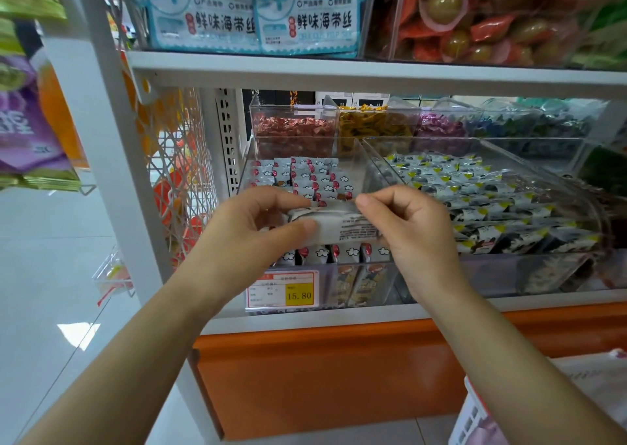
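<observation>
A small stack of white snack packets (342,226) with printed text is held between both hands, above the front of a clear plastic bin (353,156) on the shelf. My left hand (251,231) grips the stack's left end, thumb on its near side and fingers over the top. My right hand (410,227) pinches the right end. The bin holds rows of similar packets (305,173) with red and cloud prints, standing upright.
A second clear bin (576,186) of yellow-cornered packets (481,200) sits to the right. Candy bins (295,129) line the back. A price tag (285,290) reads 15.80. Seaweed bags (258,13) fill the shelf above. A white basket (475,414) stands at lower right.
</observation>
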`<state>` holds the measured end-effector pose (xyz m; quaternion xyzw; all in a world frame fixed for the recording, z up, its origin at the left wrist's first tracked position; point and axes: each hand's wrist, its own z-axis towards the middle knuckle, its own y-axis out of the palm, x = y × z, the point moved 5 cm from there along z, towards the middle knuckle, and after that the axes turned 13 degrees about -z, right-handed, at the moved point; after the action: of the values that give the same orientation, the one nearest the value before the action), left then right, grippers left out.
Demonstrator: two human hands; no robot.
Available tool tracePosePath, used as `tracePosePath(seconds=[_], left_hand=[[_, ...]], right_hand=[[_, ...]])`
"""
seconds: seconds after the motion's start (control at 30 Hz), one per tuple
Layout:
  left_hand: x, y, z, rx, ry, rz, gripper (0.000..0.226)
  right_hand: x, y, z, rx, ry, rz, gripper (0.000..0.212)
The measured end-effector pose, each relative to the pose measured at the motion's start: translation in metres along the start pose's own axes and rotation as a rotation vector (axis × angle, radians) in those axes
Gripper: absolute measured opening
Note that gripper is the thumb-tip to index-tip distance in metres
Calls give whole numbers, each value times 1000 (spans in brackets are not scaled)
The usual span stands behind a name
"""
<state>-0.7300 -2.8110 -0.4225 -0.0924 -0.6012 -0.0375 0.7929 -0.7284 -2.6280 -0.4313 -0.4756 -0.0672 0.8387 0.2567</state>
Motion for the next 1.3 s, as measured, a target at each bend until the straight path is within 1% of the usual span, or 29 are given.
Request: tracePosePath(seconds=[0.1, 0.2, 0.27, 0.37, 0.43, 0.5, 0.6, 0.73, 0.8, 0.97, 1.07, 1.1, 1.17, 1.2, 1.3], left_hand=[[0, 0, 0, 25, -22, -41, 2], [1, -5, 2, 33, -17, -57, 13], [2, -8, 4, 30, -23, -55, 16], [0, -13, 5, 29, -43, -76, 16], [1, -15, 4, 30, -37, -77, 15], [3, -13, 3, -11, -3, -8, 12], [2, -10, 2, -71, 14, 139, 16], [3, -9, 2, -76, 42, 167, 21], [3, -7, 2, -84, 45, 158, 23], [-1, -7, 2, -79, 48, 154, 23], [-6, -8, 5, -54, 37, 95, 20], [-8, -9, 6, -37, 22, 57, 19], [-11, -10, 8, 3, 12, 26, 17], [-12, -11, 9, 18, 13, 18, 15], [-14, -7, 10, 40, 17, -19, 15]], right_hand=[[-4, 2, -1, -19, -33, -21, 16], [-7, 4, -3, -52, -40, -19, 17], [-9, 6, -4, -84, -44, -27, 16], [-9, 8, -5, -121, -40, -19, 16], [-8, 8, -5, -118, -28, -17, 15], [-5, 7, -4, -100, -8, -19, 14], [1, 4, 0, -152, 78, 38, 16], [7, 3, 5, -297, 221, 182, 17], [8, 1, 6, -331, 244, 212, 14], [13, 4, 4, -337, 261, 260, 15], [14, 7, 2, -327, 231, 319, 20], [12, 8, 2, -337, 207, 321, 27], [9, 10, 1, -344, 138, 214, 46], [7, 10, 0, -326, 95, 126, 50], [0, 11, 0, -232, -1, -40, 43]])
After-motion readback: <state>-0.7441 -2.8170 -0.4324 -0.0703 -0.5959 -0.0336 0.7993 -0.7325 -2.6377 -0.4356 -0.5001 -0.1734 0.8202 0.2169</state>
